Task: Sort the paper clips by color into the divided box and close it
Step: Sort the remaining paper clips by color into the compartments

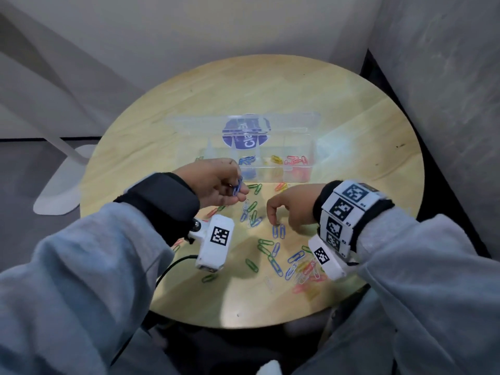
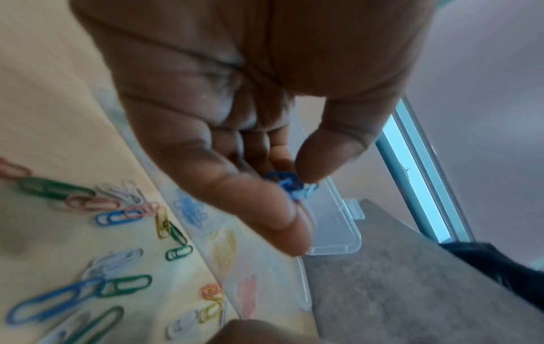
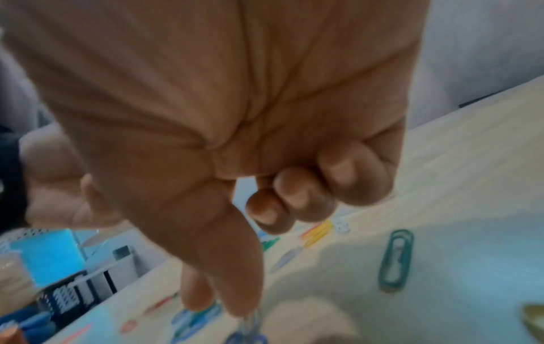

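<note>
— Pinching a few blue clips (image 1: 237, 187) between thumb and fingers, the left hand (image 1: 213, 182) is hovering just in front of the clear box (image 1: 257, 161).

— And the right hand (image 1: 290, 205)?

— It is reaching down to two blue clips (image 1: 279, 230) lying side by side on the round table (image 1: 351, 117), fingertips at their top ends (whether it is gripping them, I cannot tell).

— The box?

— It is sitting open, lid (image 1: 243, 123) lying back; blue, yellow and red clips are lying in separate sections. Mixed clips (image 1: 297, 263) are lying scattered between the hands.
</note>
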Motion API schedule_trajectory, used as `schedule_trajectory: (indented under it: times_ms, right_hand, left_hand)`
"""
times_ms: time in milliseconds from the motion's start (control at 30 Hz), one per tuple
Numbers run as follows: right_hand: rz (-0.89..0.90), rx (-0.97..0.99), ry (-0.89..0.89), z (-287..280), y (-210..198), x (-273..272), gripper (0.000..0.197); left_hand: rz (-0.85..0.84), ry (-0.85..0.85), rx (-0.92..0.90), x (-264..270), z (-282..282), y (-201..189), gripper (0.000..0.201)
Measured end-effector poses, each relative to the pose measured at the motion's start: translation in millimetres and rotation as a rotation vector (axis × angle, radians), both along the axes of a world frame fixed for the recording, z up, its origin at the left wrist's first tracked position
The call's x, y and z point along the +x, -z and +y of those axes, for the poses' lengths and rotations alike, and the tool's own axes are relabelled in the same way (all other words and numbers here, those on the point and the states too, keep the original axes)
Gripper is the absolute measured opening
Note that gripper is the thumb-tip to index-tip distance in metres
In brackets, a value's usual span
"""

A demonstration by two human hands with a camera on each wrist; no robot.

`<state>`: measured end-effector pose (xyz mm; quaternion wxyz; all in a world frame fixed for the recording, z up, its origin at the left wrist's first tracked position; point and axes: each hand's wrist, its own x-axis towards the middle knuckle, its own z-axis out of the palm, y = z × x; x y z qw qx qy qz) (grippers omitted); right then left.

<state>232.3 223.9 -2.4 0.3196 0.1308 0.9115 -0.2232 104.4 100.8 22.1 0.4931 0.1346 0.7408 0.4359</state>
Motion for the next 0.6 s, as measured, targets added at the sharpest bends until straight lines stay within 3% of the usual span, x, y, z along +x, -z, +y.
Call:
schedule_trajectory:
  times_ms: [100,200,300,433,600]
  right_hand:
    - [-0.038,0.049,-0.076,-5.4,4.7,-2.4,0.046]
    - [-0.045,0.075,-0.146,-8.8,10.6,-6.5,0.045]
    - [-0.017,0.106,-0.187,-9.1,18.6,-9.7,0.039]
    - [0.037,0.116,-0.177,-5.8,26.0,-10.1,0.025]
    - [0.023,0.136,-0.144,-2.7,25.4,-6.6,0.013]
  left_hand:
    - [-0.11,-0.092,0.027,-3.8,-5.9,3.8,0.023]
    - [-0.027,-0.023,-0.137,-0.4,-4.1,12.9,0.019]
    - [0.223,0.232,-0.329,6.3,3.2,24.8,0.013]
    - [0.63,0.457,-0.4,15.9,9.4,35.9,0.02]
    - [0.82,0.581,-0.441,27.3,17.1,44.4,0.017]
